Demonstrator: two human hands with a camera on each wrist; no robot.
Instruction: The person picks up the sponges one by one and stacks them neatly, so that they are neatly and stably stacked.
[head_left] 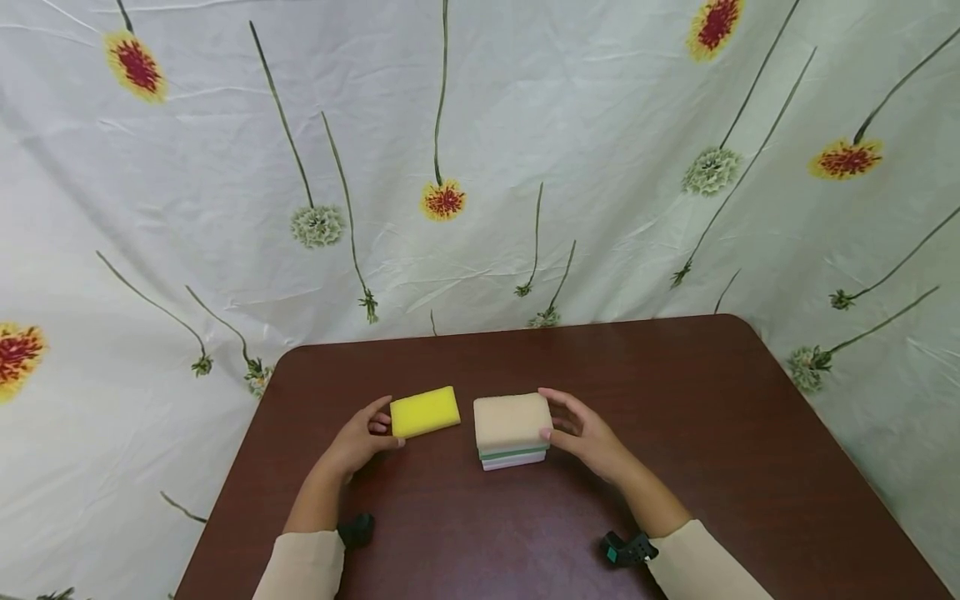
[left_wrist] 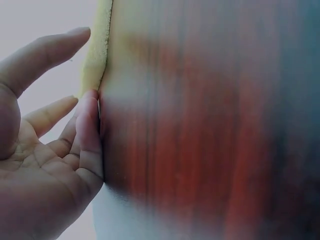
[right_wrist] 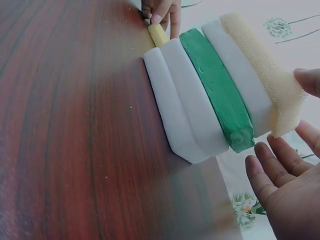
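A yellow sponge (head_left: 424,412) lies flat on the table, left of the stack. My left hand (head_left: 360,437) holds its left end, thumb at the near corner and index finger at the far one. In the left wrist view the fingertips meet the edge of the sponge (left_wrist: 97,65). Beside it stands a stack of block-like pieces with a beige sponge (head_left: 512,421) on top. Below that come a white piece (right_wrist: 237,77), a green block (right_wrist: 217,90) and white pieces (right_wrist: 177,105) at the bottom. My right hand (head_left: 588,437) pinches the beige sponge's right end between thumb and fingers.
The dark brown table (head_left: 450,533) has rounded far corners. A white cloth (head_left: 495,108) printed with flowers hangs behind it and down its sides. Black straps with small devices (head_left: 630,550) sit at both wrists.
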